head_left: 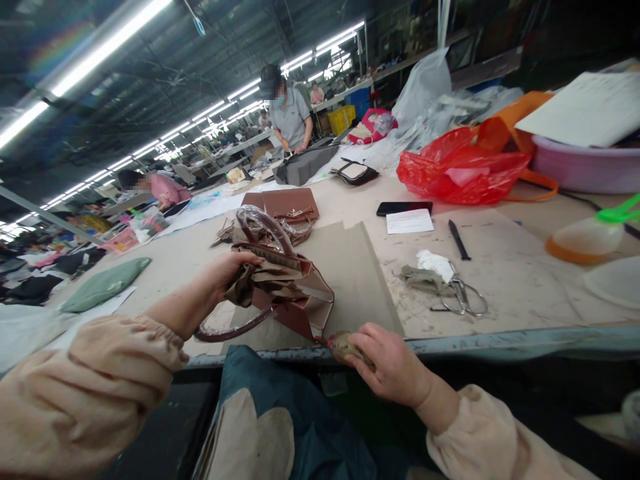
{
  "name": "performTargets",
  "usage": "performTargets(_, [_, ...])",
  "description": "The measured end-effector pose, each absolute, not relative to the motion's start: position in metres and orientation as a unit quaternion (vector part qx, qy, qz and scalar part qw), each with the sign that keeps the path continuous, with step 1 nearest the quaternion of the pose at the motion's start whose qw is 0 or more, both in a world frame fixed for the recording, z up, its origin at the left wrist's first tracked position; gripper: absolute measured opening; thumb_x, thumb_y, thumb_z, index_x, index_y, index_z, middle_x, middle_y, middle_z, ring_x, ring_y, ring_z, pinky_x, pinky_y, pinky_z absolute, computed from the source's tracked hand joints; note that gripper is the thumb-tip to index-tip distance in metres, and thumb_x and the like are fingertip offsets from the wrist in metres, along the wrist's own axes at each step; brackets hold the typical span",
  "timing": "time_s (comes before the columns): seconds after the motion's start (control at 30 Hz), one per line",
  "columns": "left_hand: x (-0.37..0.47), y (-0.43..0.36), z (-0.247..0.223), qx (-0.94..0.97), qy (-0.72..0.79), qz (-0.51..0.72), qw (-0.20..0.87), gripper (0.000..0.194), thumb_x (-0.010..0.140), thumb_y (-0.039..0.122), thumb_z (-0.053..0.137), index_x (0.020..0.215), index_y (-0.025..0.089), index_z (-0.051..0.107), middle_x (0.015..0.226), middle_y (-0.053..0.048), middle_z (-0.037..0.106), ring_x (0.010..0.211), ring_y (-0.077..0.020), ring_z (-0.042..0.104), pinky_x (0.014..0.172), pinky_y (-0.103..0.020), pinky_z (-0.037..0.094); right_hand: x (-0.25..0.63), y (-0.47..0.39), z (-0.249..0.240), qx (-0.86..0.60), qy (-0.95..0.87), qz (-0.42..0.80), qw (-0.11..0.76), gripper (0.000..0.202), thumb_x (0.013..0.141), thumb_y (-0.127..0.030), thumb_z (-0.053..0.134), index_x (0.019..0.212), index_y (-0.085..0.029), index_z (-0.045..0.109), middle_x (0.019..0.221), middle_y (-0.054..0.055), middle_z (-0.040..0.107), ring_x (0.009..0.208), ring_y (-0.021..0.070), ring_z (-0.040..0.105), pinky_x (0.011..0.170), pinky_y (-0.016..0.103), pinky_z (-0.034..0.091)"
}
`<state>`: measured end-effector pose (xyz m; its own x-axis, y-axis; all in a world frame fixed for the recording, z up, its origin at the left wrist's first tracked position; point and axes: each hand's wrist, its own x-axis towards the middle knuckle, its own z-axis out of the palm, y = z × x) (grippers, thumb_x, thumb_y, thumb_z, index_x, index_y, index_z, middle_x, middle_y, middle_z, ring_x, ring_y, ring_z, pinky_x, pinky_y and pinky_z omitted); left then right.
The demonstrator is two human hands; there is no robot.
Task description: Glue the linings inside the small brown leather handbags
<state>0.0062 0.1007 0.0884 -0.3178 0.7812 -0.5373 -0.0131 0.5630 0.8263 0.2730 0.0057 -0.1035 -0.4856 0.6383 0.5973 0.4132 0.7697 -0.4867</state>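
Observation:
A brown handbag (287, 320) lies tipped at the table's front edge, its mouth toward my left hand (231, 272). That hand is closed on the bag's tan lining (273, 280), which is bunched out of the opening. Clear plastic wraps the bag's curved handles (240, 331). In my right hand (387, 360) is a tool with a thick, tan, wrapped-looking handle (343, 345), reddish near its front end. Its front end meets the bag's lower corner, where the tip is too small to make out. I cannot tell the tool's exact kind.
Behind the bag lies another brown bag (290, 200). Scissors (465, 297), a black pen-like tool (459, 240), a phone (404, 208) and a red plastic bag (460, 167) are on the right. A bottle of orange liquid (585, 240) stands far right. A co-worker (293, 117) stands beyond.

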Motion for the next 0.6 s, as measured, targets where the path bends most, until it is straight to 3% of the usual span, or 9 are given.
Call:
performTargets(0.4, [0.0051, 0.0977, 0.0887, 0.282, 0.74, 0.354, 0.498, 0.013, 0.073, 0.007, 0.055, 0.076, 0.004, 0.067, 0.057, -0.015, 0.069, 0.039, -0.0219, 0.063, 0.032, -0.026, 0.051, 0.2794, 0.0149, -0.107, -0.355, -0.804, 0.147, 0.453, 0.009, 0.094, -0.023, 0.049, 0.101, -0.019, 0.053, 0.085, 0.006, 0.056, 0.078, 0.0203, 0.053, 0.068, 0.033, 0.047])
performTargets(0.6, [-0.0016, 0.1017, 0.0833, 0.294, 0.721, 0.369, 0.508, 0.015, 0.07, 0.005, 0.059, 0.081, 0.004, 0.069, 0.063, -0.016, 0.072, 0.047, -0.0242, 0.067, 0.04, -0.03, 0.057, 0.2753, 0.0112, -0.1091, -0.34, -0.814, 0.155, 0.444, 0.01, 0.094, -0.025, 0.049, 0.101, -0.019, 0.054, 0.083, 0.006, 0.057, 0.075, 0.0198, 0.053, 0.066, 0.032, 0.047])
